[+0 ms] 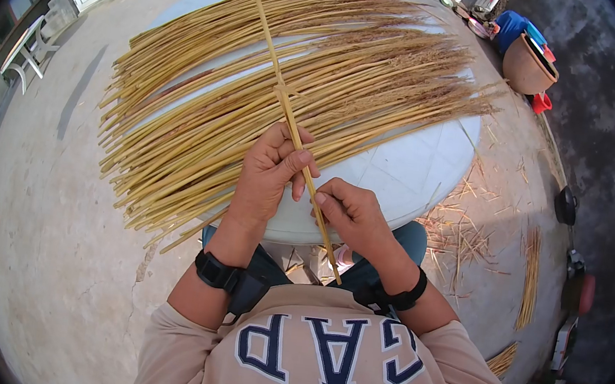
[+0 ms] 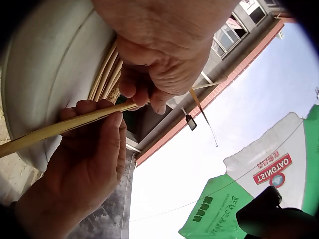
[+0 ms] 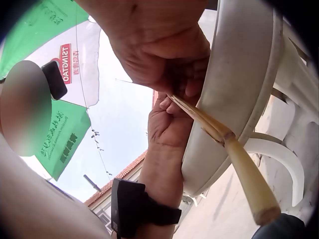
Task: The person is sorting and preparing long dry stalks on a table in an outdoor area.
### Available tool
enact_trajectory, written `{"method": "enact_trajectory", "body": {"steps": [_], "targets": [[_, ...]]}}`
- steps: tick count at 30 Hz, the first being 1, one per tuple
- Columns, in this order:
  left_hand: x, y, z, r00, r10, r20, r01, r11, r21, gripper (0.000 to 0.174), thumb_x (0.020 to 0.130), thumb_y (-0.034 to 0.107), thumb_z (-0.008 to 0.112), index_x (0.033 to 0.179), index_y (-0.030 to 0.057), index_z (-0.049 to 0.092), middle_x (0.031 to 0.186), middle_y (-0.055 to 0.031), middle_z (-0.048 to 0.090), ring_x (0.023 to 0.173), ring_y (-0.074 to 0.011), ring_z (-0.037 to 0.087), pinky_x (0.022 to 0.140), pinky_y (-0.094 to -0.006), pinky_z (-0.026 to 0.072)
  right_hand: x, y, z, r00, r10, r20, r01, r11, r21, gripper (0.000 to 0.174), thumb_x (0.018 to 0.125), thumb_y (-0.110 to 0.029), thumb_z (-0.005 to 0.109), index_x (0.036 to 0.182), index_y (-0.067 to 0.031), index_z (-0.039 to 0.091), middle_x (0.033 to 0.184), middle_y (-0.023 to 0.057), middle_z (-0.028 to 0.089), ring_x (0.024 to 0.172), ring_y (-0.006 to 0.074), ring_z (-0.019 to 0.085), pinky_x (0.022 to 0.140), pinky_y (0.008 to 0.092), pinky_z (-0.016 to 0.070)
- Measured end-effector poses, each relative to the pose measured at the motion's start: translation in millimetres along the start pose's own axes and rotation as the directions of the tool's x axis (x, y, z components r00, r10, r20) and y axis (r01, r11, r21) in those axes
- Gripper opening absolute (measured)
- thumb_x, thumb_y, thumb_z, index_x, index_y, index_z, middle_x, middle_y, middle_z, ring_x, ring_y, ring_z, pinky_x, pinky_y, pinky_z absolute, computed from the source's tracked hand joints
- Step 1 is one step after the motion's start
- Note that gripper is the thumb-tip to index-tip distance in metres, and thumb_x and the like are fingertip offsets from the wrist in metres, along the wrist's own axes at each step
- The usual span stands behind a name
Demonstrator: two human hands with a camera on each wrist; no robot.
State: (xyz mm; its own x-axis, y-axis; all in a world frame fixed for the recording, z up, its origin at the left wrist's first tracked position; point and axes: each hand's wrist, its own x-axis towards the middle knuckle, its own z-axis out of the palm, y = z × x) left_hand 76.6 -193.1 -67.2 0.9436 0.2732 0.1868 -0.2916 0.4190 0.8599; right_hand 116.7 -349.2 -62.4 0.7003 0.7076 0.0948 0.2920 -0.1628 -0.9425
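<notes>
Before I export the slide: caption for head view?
A person's left hand and right hand hold one long stalk over the near edge of a pale table, plumed stalks spread across it.

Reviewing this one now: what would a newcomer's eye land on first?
Probably the broad spread of dried stalks across the pale table, feathery ends toward the right in the head view. Then the left hand and right hand holding one long stalk by the table's near edge. Both wrist views also show a green-and-white canopy marked TSINGTAO.
</notes>
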Motion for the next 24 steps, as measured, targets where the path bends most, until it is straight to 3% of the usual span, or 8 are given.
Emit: {"method": "enact_trajectory", "body": {"steps": [5,10,16,24], "targets": [[0.3,-0.9,-0.3,1.0,-0.005,0.006,0.005,1.0,0.011,0.021,0.085,0.013,0.058,0.1,0.0015,0.051,0.069,-0.0118,0.062,0.041,-0.0067,0.047,0.037,-0.0163,0.0362,-2.2,0.7,2.7,0.999,-0.037,-0.022,0.036,0.998,-0.048,0.009,0.081,-0.01,0.055,0.079,-0.0005,0.056,0.062,0.0125,0.057,0.054,0.0219,0.057,0.053,0.0302,0.0445],[0.1,-2.0,0.3,1.0,0.002,0.019,-0.002,1.0,0.025,0.021,0.084,0.012,0.059,0.1,0.0013,0.052,0.068,-0.0119,0.062,0.041,-0.007,0.047,0.037,-0.0161,0.0363,-2.3,1.8,3.4,0.985,-0.162,-0.062,0.144,0.962,-0.233,0.007,0.074,-0.006,0.058,0.076,-0.0004,0.054,0.064,0.0167,0.055,0.056,0.0319,0.056,0.052,0.0331,0.0453],[0.0,-2.3,0.8,1.0,-0.007,0.026,0.006,0.999,0.036,0.02,0.083,0.008,0.059,0.1,0.0009,0.052,0.069,-0.0117,0.062,0.042,-0.0076,0.049,0.037,-0.0166,0.0372,-1.2,-7.0,5.2,0.951,-0.289,-0.112,0.218,0.879,-0.423,0.008,0.07,-0.004,0.058,0.071,-0.001,0.051,0.062,0.0158,0.054,0.056,0.0336,0.056,0.051,0.0377,0.0445],[-0.8,-2.4,1.1,0.999,-0.013,0.04,0.008,0.994,0.104,0.022,0.082,0.006,0.06,0.102,0.0006,0.051,0.067,-0.0103,0.061,0.042,-0.0083,0.05,0.037,-0.0175,0.0379,1.1,-2.5,1.8,0.949,-0.283,-0.137,0.201,0.882,-0.426,0.009,0.068,-0.004,0.059,0.071,-0.002,0.051,0.062,0.0155,0.055,0.057,0.0334,0.056,0.051,0.0371,0.045]]}}
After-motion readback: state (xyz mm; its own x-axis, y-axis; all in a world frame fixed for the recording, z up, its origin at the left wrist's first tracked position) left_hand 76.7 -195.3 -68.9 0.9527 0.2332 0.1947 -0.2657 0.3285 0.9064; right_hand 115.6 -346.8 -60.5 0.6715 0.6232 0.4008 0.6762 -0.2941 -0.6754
